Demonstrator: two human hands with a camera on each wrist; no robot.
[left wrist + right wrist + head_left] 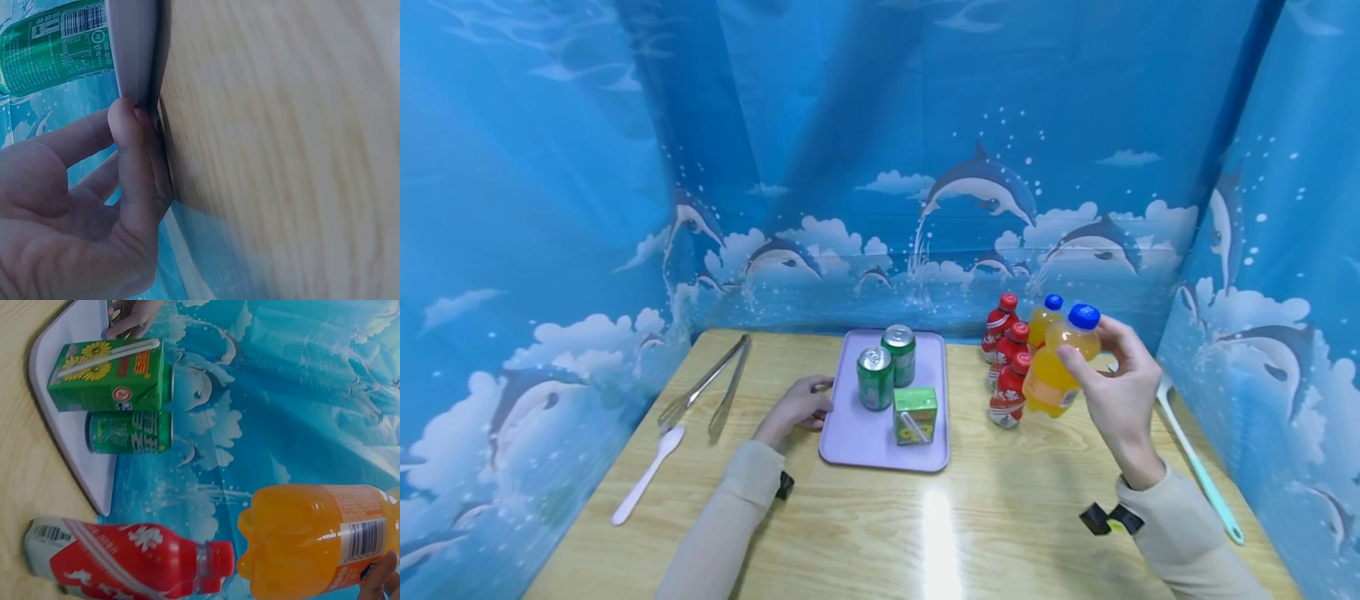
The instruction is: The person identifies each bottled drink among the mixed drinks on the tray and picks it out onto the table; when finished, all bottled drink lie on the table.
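In the head view my right hand [1123,392] grips a bottle of orange drink [1054,375] with a blue cap, held above the table. The right wrist view shows this bottle [312,540] beside a red bottle [144,559]. My left hand [801,406] holds the left edge of a light purple tray [846,442]; in the left wrist view its fingertips meet at the tray's rim [134,56]. On the tray stand two green cans [875,379] [901,354] and a green drink carton [915,417] with a straw on its side.
Three red bottles [1007,392] and another orange drink bottle [1043,321] stand right of the tray. Metal tongs [730,392] and a white spoon [651,475] lie at the left, a green-handled utensil [1202,475] at the right. A blue dolphin curtain [865,167] surrounds the table.
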